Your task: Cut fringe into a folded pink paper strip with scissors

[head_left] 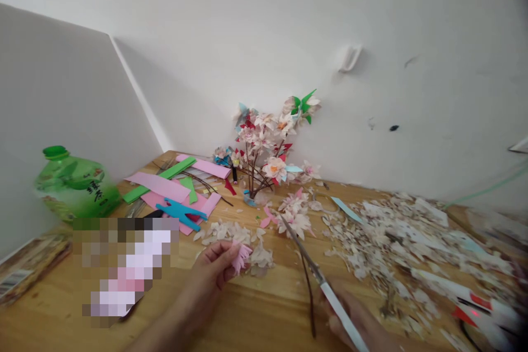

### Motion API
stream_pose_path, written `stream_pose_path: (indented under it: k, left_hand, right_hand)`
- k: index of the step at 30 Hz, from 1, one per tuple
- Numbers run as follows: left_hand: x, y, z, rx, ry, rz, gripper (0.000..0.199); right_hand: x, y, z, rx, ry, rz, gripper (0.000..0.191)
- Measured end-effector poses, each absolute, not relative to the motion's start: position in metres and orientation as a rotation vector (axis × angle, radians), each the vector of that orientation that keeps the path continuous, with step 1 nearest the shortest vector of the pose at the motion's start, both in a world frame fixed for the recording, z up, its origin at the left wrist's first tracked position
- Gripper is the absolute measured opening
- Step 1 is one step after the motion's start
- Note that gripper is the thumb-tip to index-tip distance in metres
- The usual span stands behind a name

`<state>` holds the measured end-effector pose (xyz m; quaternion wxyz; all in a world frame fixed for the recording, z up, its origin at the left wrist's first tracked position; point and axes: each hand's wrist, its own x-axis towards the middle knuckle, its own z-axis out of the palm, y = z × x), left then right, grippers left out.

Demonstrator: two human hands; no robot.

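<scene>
My left hand [218, 269] pinches a small pink fringed paper piece [241, 258] between thumb and fingers, above the wooden table. Pale petals [261, 257] lie just beside and behind it. At the lower right, my right hand [350, 319] is closed around scissors [317, 275], whose blades point up and to the left and look closed or nearly so. The blade tips overlap a pale paper flower [295, 220] with pink leaves in the view. A thin brown stem [309, 297] passes behind the scissors.
Paper flowers on stems [264, 137] stand near the wall. Pink and green paper strips [163, 182] and a blue cross-shaped piece [181, 213] lie at left, beside a green bottle [78, 184]. Scraps [371, 236] cover the right side. A pixelated patch hides something at lower left.
</scene>
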<state>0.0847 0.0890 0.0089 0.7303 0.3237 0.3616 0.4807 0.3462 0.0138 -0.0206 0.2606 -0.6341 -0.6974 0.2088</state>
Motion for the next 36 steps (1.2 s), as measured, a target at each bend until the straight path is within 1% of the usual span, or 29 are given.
stream_pose_path:
  k: [2, 4, 6, 8, 10, 13, 15, 20, 26, 32, 36]
  left_hand:
    - [0.086, 0.088, 0.007, 0.723, 0.792, 1.028, 0.016]
    - [0.089, 0.086, 0.005, 0.723, 0.785, 1.001, 0.016]
    - [0.091, 0.083, 0.004, 0.707, 0.783, 0.996, 0.016]
    - [0.093, 0.081, 0.005, 0.697, 0.798, 1.012, 0.016]
    - [0.095, 0.08, 0.006, 0.703, 0.821, 1.046, 0.016]
    - [0.096, 0.08, 0.006, 0.71, 0.865, 1.083, 0.015]
    - [0.096, 0.079, 0.004, 0.713, 0.879, 1.097, 0.015]
    - [0.094, 0.077, -0.001, 0.736, 0.873, 1.105, 0.014]
    - [0.093, 0.076, 0.0, 0.793, 0.899, 1.101, 0.014]
    - [0.089, 0.075, -0.001, 0.824, 0.913, 1.112, 0.015]
    - [0.088, 0.073, 0.003, 0.86, 0.942, 1.105, 0.017]
  right_hand:
    - [0.348, 0.019, -0.018, -1.799, -1.821, 0.505, 0.032]
    - [0.349, 0.021, -0.013, -1.896, -1.775, 0.356, 0.038]
    - [0.348, 0.019, -0.008, -1.956, -1.805, 0.151, 0.034]
    - [0.346, 0.018, -0.002, -1.943, -1.903, -0.018, 0.026]
    - [0.344, 0.017, 0.0, -1.882, -2.019, -0.069, 0.021]
    - [0.341, 0.017, -0.003, -1.814, -2.146, -0.109, 0.024]
    - [0.34, 0.017, -0.007, -1.769, -2.175, -0.174, 0.026]
    - [0.342, 0.017, -0.018, -1.712, -2.173, -0.35, 0.022]
    - [0.343, 0.016, -0.018, -1.717, -2.197, -0.335, 0.022]
    - [0.346, 0.014, -0.022, -1.707, -2.21, -0.351, 0.028]
    - [0.349, 0.013, -0.025, -1.699, -2.195, -0.297, 0.022]
